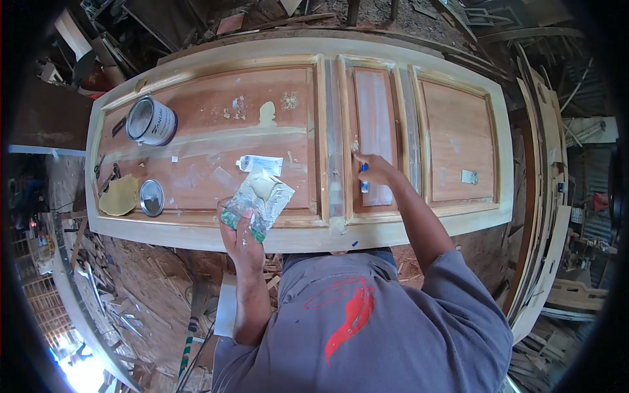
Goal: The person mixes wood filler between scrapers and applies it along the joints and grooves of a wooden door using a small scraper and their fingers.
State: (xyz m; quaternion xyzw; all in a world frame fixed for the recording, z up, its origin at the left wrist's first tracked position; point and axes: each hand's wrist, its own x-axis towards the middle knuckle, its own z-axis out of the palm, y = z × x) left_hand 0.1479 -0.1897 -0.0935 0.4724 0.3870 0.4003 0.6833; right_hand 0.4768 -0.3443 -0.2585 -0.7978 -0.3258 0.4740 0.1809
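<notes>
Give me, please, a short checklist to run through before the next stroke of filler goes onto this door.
1. Filler supply: the left hand holds a piece of packaging with a cream blob of filler on it: ok.
2. Tool: the right hand presses a small blue-handled tool on the narrow panel: ok.
3. Tool edge clean: hidden by the fingers: cannot tell.
4. Can: lies on its side on the door, its lid off beside it: not ok.
5. Tube: lies close by the packaging: ok.
6. Earlier patches dry: cannot tell.
</notes>
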